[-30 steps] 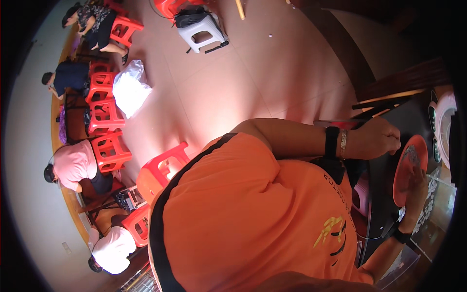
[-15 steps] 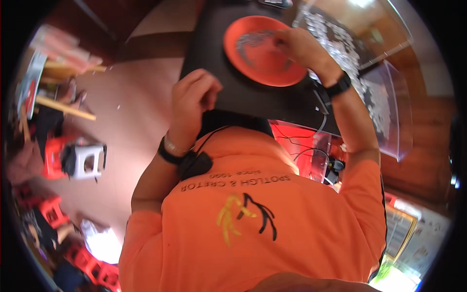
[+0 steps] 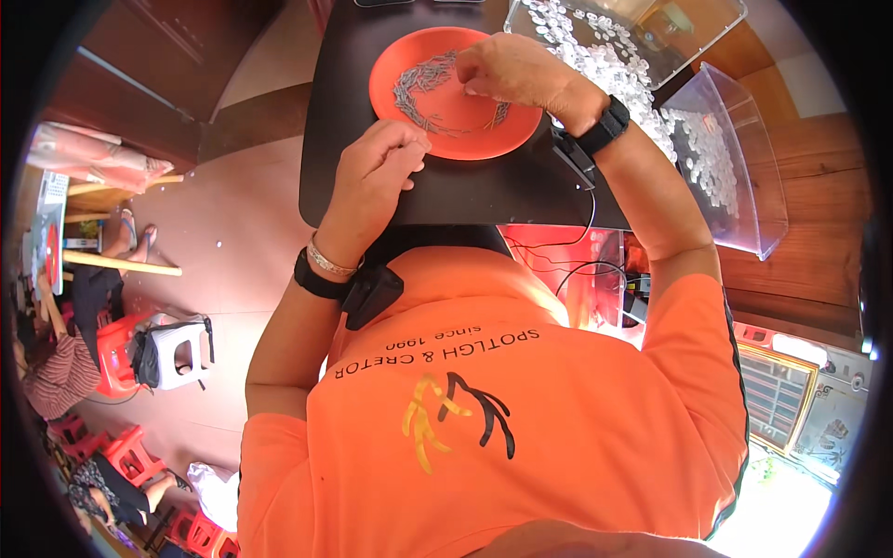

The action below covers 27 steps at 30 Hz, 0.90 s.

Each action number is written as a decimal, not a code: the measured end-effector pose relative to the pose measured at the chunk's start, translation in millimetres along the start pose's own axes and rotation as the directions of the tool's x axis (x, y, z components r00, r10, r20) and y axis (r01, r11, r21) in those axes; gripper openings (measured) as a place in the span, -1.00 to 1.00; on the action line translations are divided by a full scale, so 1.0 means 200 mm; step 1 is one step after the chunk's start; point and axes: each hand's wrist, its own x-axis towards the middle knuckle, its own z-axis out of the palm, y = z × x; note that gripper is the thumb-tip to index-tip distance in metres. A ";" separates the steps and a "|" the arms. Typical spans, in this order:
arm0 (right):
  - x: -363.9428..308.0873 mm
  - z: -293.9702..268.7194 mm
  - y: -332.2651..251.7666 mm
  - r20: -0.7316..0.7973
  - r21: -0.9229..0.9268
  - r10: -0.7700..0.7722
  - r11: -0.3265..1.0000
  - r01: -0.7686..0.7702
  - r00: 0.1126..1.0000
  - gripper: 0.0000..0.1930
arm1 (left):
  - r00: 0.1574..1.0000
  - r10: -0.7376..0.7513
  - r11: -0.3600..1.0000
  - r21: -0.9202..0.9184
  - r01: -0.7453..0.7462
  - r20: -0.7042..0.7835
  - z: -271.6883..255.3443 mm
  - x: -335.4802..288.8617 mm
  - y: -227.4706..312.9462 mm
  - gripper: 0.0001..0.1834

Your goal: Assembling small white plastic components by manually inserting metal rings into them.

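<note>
A round orange-red plate (image 3: pixel 507 141) rests on the dark table. Thin grey metal pins or screws (image 3: pixel 430 73) lie scattered in an arc across its left part, with a few more near its right side. Over the plate, my right hand (image 3: pixel 526 76) is closed, its thumb and forefinger bent toward each other above the plate's middle. Whatever it pinches, if anything, is too small to name. My left hand (image 3: pixel 375 172) is at the plate's near left rim, fingers curled and pressed together. What may be in them is hidden.
Many small clear plastic pieces (image 3: pixel 621 82) are heaped right of the plate. A transparent bin (image 3: pixel 744 163) holds more of them. A black device (image 3: pixel 573 160) with a cable lies by the table's near edge. White and red stools (image 3: pixel 181 353) and seated people are at left.
My left hand has come up to the plate's near left rim, from apart from it. My right hand stays over the plate. The whole view has shifted, with the plate now farther left.
</note>
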 end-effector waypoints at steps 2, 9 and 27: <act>-0.02 0.02 -0.01 0.050 0.052 -0.032 0.998 0.030 0.998 -0.85 | 0.998 0.069 0.996 -0.058 -0.069 -0.004 0.00 0.00 -0.03 -0.82; -0.06 0.09 -0.02 -0.071 -0.005 -0.062 0.998 0.062 0.996 -0.89 | 0.995 0.102 0.994 -0.036 -0.102 0.008 0.01 -0.03 -0.03 -0.81; -0.24 -0.12 -0.26 0.042 0.828 0.037 0.557 -0.055 0.998 -0.81 | 0.941 0.320 0.841 0.423 -0.337 0.113 0.05 0.12 0.10 -0.83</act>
